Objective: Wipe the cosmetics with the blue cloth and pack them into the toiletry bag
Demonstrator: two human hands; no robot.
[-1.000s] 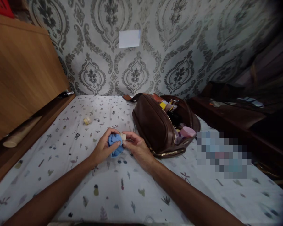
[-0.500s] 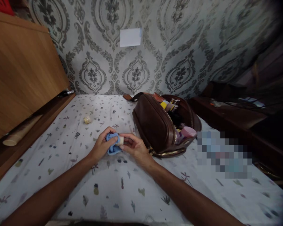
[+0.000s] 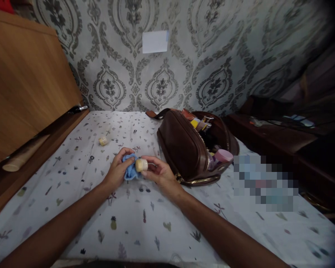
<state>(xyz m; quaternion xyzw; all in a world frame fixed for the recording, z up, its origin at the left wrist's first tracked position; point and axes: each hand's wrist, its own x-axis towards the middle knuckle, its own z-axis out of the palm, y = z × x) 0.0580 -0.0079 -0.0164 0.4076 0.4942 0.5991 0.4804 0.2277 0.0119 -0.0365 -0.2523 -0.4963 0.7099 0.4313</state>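
Note:
My left hand is closed round a small blue cloth, pressing it against a little bottle with a cream cap. My right hand grips that bottle, cap end pointing left toward the cloth. Both hands hover just above the patterned bedsheet, a little left of an open brown leather toiletry bag. The bottle's body is mostly hidden by my right fingers.
The bag holds several cosmetics, a pink-capped one near its front. A small cream jar lies on the sheet at the back left. A wooden headboard rises at left, dark furniture at right, wallpapered wall behind.
The cloth has slid off the bottle's cap, which now shows fully between my hands. Both hands shifted slightly left and up.

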